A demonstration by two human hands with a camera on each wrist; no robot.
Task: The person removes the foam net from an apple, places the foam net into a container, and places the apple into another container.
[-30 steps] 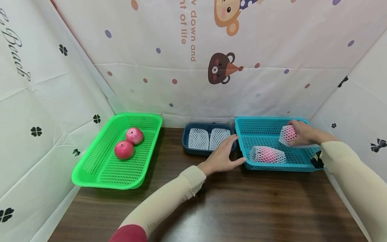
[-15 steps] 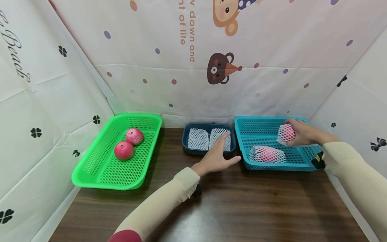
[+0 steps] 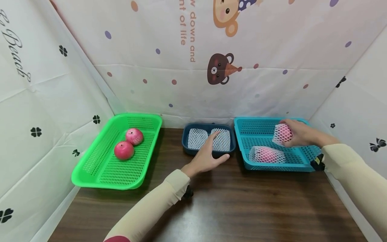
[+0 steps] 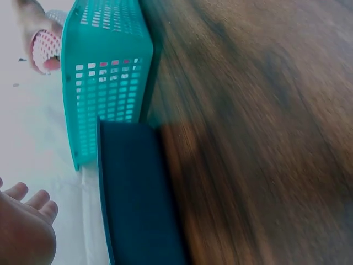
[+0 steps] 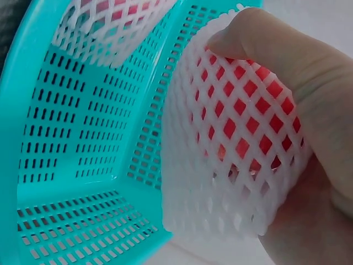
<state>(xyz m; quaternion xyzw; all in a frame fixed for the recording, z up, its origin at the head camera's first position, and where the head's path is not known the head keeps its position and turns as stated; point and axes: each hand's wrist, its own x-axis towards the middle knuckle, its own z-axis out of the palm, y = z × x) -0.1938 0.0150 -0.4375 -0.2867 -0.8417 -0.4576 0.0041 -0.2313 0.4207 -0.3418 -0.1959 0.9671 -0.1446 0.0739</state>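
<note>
My right hand grips a red apple in a white foam net, held over the blue basket. In the right wrist view, the thumb lies across the netted apple and the other fingers are mostly hidden. A second netted apple lies on its side in the front left of that basket. My left hand is spread, holding nothing, above the near edge of a small navy tray. Two foam nets lie side by side in the tray, the right one partly behind my left fingers.
A green basket stands at the left with two bare red apples touching each other. White printed sheets hang behind and at both sides. Brown wooden table spreads in front.
My left hand has drawn away from the blue basket, leftward and slightly back over the tray's front. My right hand has shifted a little left with the netted apple.
</note>
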